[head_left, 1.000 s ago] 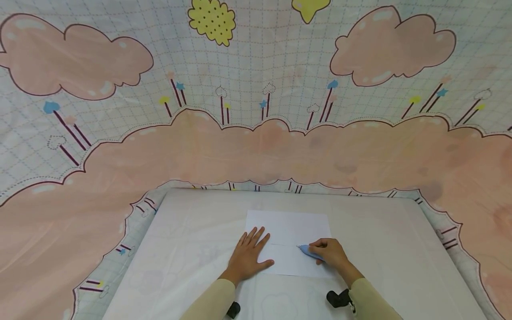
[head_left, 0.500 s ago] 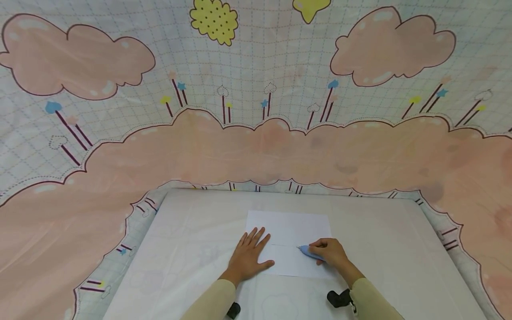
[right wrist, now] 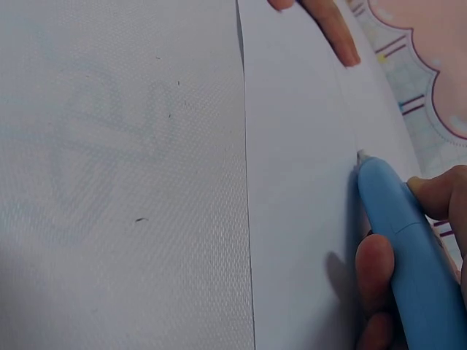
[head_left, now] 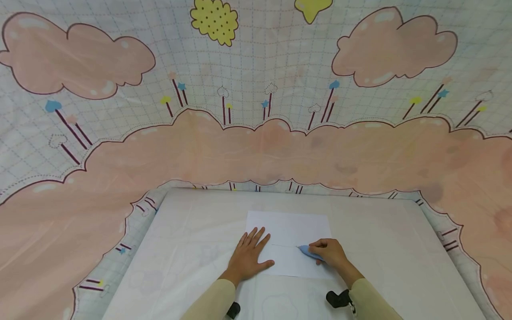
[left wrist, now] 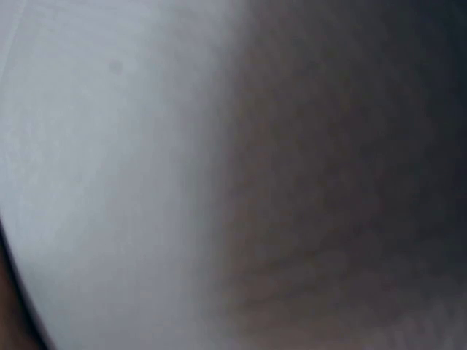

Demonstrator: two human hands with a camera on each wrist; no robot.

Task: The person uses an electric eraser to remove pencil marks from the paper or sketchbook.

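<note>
A white sheet of paper (head_left: 292, 226) lies on the covered table, with a faint line running across it from the left hand toward the right. My left hand (head_left: 248, 258) rests on the sheet's left part, fingers straight and spread. My right hand (head_left: 330, 253) grips a thick blue pen-shaped tool, which looks like an electric eraser (right wrist: 408, 248). Its small pale tip meets the paper near the line's right end. In the right wrist view, fingers (right wrist: 332, 29) of my left hand show at the top. The left wrist view is blurred and dark, showing little.
The table (head_left: 192, 222) wears a white textured cover. Behind it hangs a patterned cloth (head_left: 240, 151) with clouds and stars. Black devices (head_left: 338, 298) sit at both wrists, below the sleeves. The sheet's near edge shows in the right wrist view.
</note>
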